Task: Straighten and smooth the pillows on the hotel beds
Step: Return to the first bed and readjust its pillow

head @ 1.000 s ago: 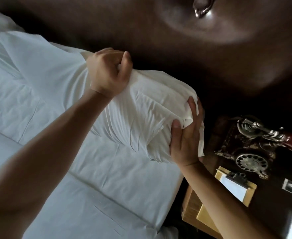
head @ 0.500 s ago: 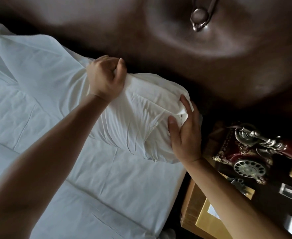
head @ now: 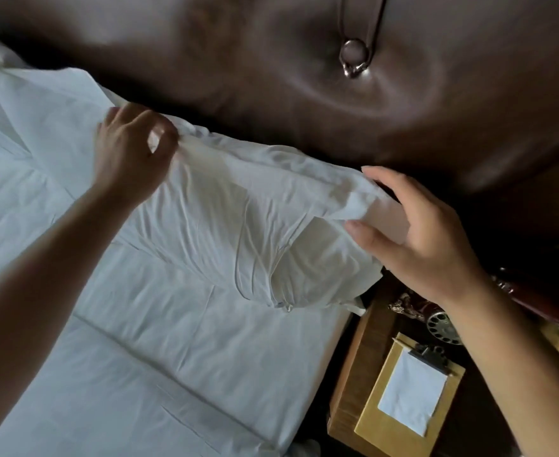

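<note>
Dark brown padded headboard (head: 304,77) is filling the top of the view, from ten o'clock to two o'clock, with a shiny button (head: 354,61) sitting near one o'clock. Below it the white bed sheet (head: 172,374) is spreading toward seven o'clock. The pillow (head: 255,232) is lying in the centre, against the foot of the headboard, and its cover is showing many wrinkles. The left hand (head: 129,159) is staying at ten o'clock of the pillow, and its fingers are pinching the cover at the top edge. The right hand (head: 426,239) is sitting at three o'clock of the pillow; its fingers are straight and a little spread, and the thumb is touching the loose end of the cover. Under the right forearm, at four o'clock, a wooden nightstand (head: 354,374) is carrying an old rotary telephone (head: 443,324), partly hidden by the arm, and a clipboard (head: 410,394) with a white notepad (head: 413,394).
</note>
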